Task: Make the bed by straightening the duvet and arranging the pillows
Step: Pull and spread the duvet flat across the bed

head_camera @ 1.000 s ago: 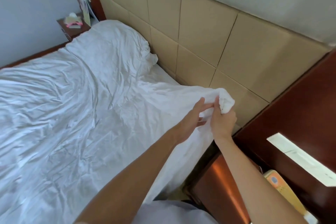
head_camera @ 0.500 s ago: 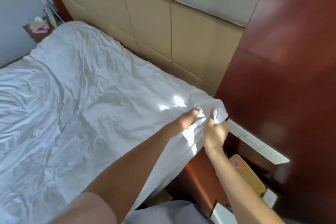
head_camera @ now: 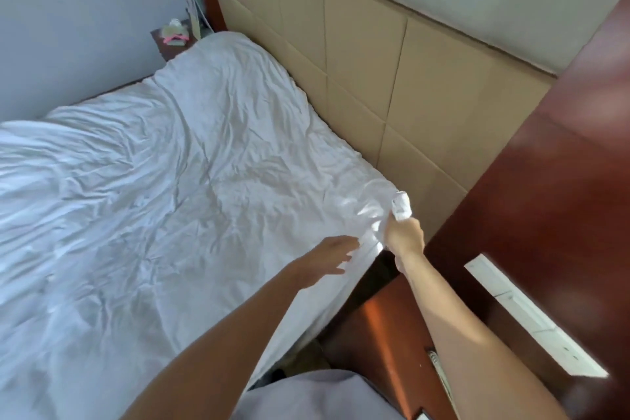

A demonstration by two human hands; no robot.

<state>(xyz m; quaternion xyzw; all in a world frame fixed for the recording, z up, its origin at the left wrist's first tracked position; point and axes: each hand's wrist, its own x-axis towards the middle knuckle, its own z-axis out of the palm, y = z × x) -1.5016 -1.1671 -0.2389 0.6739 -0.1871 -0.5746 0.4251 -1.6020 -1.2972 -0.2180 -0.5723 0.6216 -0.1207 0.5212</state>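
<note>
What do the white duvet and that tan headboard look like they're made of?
The duvet looks like thin matte woven cloth, probably cotton: it creases finely and bunches in the right hand. The headboard looks like padded panels in smooth tan leather or vinyl, with seams between squares; which one I cannot tell.

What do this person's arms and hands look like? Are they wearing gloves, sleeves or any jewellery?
Both arms are bare from the bottom of the picture to the fingertips, with no sleeve showing. The left hand and the right hand wear no gloves, and no ring, watch or bracelet can be seen on either. At the bottom edge there is pale grey clothing on the person's body.
</note>
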